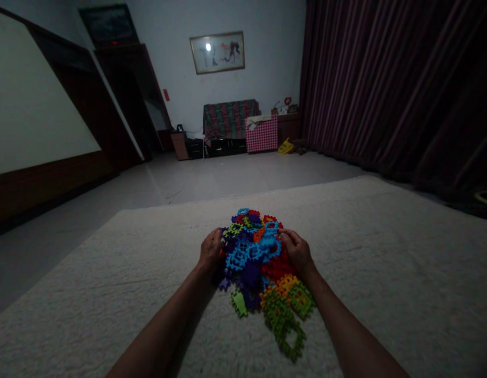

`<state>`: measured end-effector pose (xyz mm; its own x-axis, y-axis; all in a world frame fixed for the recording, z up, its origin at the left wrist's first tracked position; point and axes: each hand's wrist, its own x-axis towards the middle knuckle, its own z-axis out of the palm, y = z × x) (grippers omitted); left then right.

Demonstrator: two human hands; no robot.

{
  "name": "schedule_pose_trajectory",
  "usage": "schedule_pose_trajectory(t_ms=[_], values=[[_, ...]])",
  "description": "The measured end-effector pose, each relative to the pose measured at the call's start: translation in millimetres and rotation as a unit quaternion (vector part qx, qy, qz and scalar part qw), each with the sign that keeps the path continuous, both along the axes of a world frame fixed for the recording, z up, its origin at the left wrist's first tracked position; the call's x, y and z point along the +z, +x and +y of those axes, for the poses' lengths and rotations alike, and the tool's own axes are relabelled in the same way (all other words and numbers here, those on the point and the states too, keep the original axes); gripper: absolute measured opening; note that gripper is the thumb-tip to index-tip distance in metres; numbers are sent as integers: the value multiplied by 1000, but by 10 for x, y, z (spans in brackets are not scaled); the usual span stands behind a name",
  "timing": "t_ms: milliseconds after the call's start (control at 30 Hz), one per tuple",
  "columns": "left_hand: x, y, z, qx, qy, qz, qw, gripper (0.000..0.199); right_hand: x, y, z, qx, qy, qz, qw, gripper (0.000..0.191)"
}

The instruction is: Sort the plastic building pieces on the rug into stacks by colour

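Note:
A heap of colourful plastic interlocking building pieces (251,273) with toothed edges lies on the pale mat, in the middle of the head view. My left hand (211,249) is closed at the heap's left side, against dark purple pieces; what its curled fingers hold is hidden. On the opposite side, my right hand (297,251) pinches the edge of a light blue interlocking piece (271,228) near the top of the heap. Red pieces (278,266) lie below that hand. Joined green pieces (285,325) stretch toward me, and a light green piece (239,303) sits at the near left.
The pale textured mat (109,273) spreads around the heap, with tiled floor (235,178) beyond. Against the far wall stand a cloth-covered item (230,119) and a pink checked cover (262,135). Dark curtains (369,79) hang on the right.

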<state>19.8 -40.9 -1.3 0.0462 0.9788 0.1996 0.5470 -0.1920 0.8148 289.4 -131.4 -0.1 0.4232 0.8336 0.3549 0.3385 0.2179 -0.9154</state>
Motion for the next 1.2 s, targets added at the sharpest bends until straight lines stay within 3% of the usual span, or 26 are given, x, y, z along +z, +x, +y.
schedule_pose_trajectory(t_ms=[100,233,533,667,733,900,1067,1200], values=[[-67,-107,-176,32,0,-14,999,46,-2,-3,13,-3,6,-1,1000,50],[-106,-97,-347,14,45,28,998,40,-9,-10,28,-4,5,0,1000,51],[-63,47,-320,4,32,20,999,44,-22,0,48,-10,5,-35,999,50],[-66,159,-318,-22,44,6,999,44,-14,22,5,8,3,5,1000,51],[-66,166,-320,-30,52,-12,998,45,-35,64,-44,-14,12,44,999,53],[-13,87,-374,-8,36,-53,998,45,-107,156,-373,-59,-7,57,997,58],[64,26,-577,21,39,-40,998,42,-100,-3,-916,-9,-42,-22,999,62],[28,-9,-827,-13,80,-1,997,38,-96,-217,-1266,31,-64,-87,994,83]])
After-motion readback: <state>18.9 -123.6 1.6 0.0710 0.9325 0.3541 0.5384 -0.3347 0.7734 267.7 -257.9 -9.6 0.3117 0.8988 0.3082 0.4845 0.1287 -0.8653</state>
